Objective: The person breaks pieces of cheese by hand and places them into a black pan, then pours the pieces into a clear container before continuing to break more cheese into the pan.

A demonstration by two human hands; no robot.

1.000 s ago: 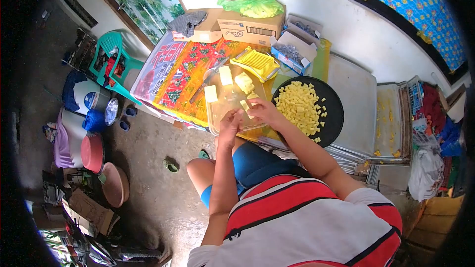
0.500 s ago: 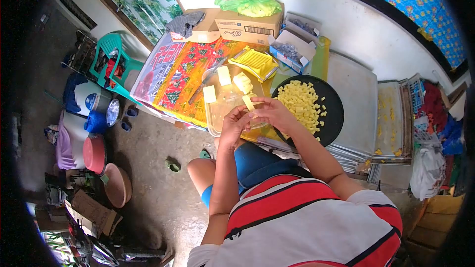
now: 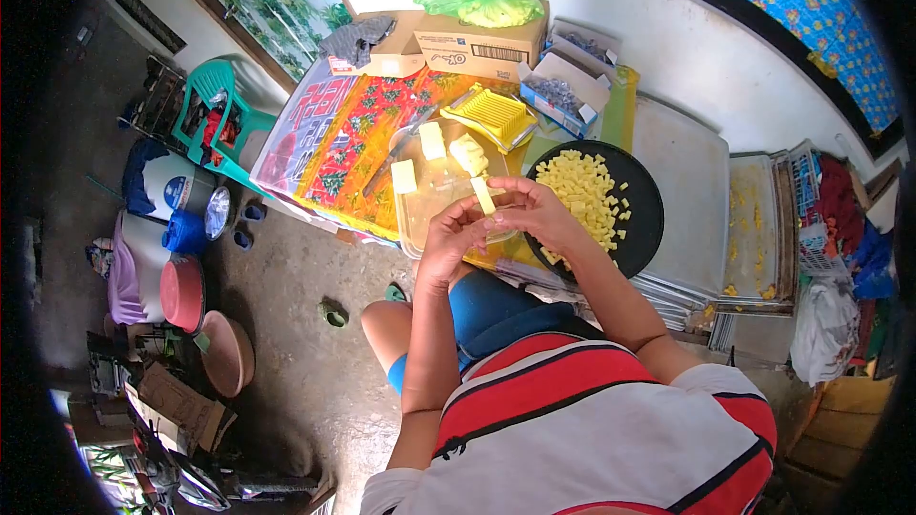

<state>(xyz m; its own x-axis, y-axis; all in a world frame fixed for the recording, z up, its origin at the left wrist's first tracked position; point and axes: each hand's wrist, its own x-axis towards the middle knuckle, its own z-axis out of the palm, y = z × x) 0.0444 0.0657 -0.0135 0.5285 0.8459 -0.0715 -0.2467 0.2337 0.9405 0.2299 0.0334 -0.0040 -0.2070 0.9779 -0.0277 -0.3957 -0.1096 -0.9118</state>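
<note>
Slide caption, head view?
Right hand holding a yellow strip, left hand alongside, near a round black tray of yellow cubes.

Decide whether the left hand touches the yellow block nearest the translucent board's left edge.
Apart: the head view shows bare board between the left hand and that yellow block.

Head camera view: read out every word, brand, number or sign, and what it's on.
Nothing reads with certainty.
Large cardboard box: logo, possibly "OK"; smaller print unreadable.
Low carton: red print, too small.
Table cover: large letters, too distorted.
Small blue box: print too small.
White container: blue label, too blurred.
</note>
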